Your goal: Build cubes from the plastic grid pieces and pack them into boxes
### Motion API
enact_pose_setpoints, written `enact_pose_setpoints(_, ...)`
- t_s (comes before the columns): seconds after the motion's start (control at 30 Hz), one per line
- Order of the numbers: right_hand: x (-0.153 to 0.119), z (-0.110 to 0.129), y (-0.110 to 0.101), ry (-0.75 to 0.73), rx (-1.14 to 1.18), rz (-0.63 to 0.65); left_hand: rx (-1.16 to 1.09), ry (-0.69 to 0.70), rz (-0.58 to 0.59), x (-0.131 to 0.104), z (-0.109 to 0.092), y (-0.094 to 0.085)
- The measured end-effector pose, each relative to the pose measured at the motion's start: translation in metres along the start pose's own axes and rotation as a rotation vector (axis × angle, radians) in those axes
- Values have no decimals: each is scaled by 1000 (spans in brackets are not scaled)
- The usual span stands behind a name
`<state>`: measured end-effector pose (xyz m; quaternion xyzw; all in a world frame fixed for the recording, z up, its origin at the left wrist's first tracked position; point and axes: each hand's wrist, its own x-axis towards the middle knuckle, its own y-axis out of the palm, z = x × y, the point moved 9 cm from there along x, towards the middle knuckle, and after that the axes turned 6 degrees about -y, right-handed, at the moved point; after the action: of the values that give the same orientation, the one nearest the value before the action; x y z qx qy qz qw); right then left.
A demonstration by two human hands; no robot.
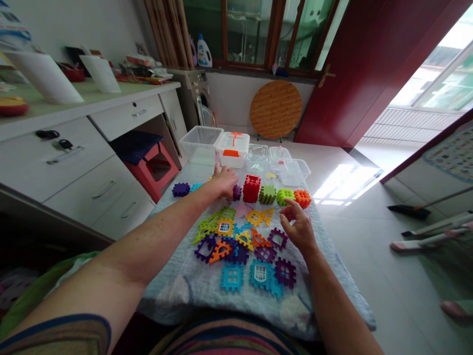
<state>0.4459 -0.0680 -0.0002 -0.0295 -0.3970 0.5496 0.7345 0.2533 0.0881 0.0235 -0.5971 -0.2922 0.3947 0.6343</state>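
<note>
My left hand [223, 181] reaches across a row of interlocking plastic blocks, its fingers stretched forward and apart. It hides part of the row beside a purple block [237, 192]; whether it touches a block cannot be made out. A taller red block stack [252, 189] stands to its right, then an olive block [267, 194]. My right hand [297, 224] hovers just in front of a lime block [285, 196] and an orange block [302, 198], fingers loosely bent and nothing between them. At the row's left end are a dark blue block [181, 190] and a light blue block [195, 187].
Loose flat panels lie nearer me, among them a light blue panel [232, 277] and a purple panel [285, 272]. Behind the row stand an open clear bin [201, 140], a lidded box [232, 148] and clear containers [257, 157]. A red stool [151, 165] is left of the cloth-covered table [173, 276].
</note>
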Motion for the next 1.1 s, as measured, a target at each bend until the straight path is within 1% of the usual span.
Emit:
enact_pose_setpoints(0.1,0,0,1,1,-4,8,1,13,19,3,-2,3)
enact_pose_setpoints(0.23,-1,0,2,0,-15,15,-1,-8,66,7,-2,8)
enact_pose_setpoints(0.37,-1,-1,1,1,-11,15,-12,-31,75,8,-3,5)
enact_pose_setpoints(0.47,-1,0,1,-2,-5,11,29,-34,90,7,-4,3)
enact_pose_setpoints(0.63,0,-1,-1,11,3,1,34,-29,99,9,-3,6)
enact_pose_setpoints(0.7,0,-2,-3,26,3,-9,35,-19,75,9,-1,6)
enact_pose_setpoints(0.77,1,-4,-7,50,-12,-26,22,-2,-8,4,3,0)
enact_pose_setpoints(0.83,1,-7,-13,84,-62,-48,-17,15,-159,-9,6,-14)
enact_pose_setpoints(0.87,1,-8,-16,103,-97,-55,-47,19,-254,-20,8,-23)
enact_pose_setpoints(0.93,2,-12,-19,139,-159,-29,-130,24,-437,-49,12,-37)
enact_pose_setpoints(0.97,2,-14,-17,152,-183,16,-181,19,-508,-67,14,-40)
enact_pose_setpoints(1.0,2,-16,-13,162,-202,82,-235,18,-561,-85,15,-40)
enact_pose_setpoints(1.03,1,-18,-8,171,-221,158,-286,29,-584,-102,13,-36)
enact_pose_setpoints(1.1,-3,-22,2,188,-254,306,-369,79,-564,-133,5,-19)
